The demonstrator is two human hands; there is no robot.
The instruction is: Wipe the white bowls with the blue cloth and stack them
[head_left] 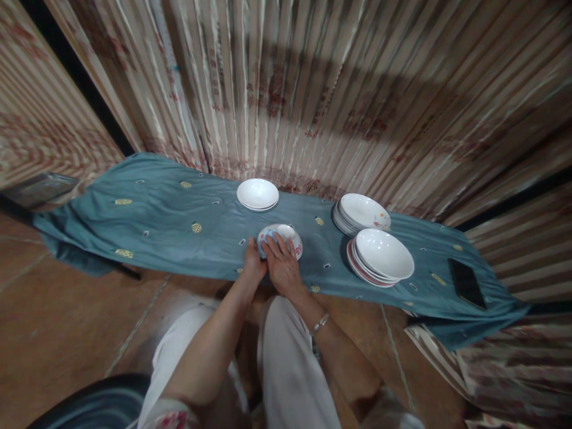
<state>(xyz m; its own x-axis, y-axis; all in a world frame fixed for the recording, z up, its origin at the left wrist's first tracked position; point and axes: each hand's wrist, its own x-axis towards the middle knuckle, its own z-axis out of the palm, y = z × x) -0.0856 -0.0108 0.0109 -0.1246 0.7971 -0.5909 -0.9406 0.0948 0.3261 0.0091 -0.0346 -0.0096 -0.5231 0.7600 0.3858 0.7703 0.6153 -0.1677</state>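
Note:
A small white bowl point(298, 243) with red floral marks lies on the table in front of me. At its near left edge, my left hand point(254, 262) is closed on the rim. My right hand point(283, 262) presses a light blue cloth point(263, 243) against the bowl, fingers close together over it. The hands partly cover both bowl and cloth, so I cannot tell for certain which way up the bowl is. Just beyond them stands a short stack of white bowls point(258, 194).
To the right stand a stack of white dishes with a floral top one point(364, 211) and a nearer stack of white and red-sided bowls point(385, 255). A dark phone point(467, 283) lies near the right end of the blue-green tablecloth point(165, 220). A striped curtain point(286, 89) hangs behind.

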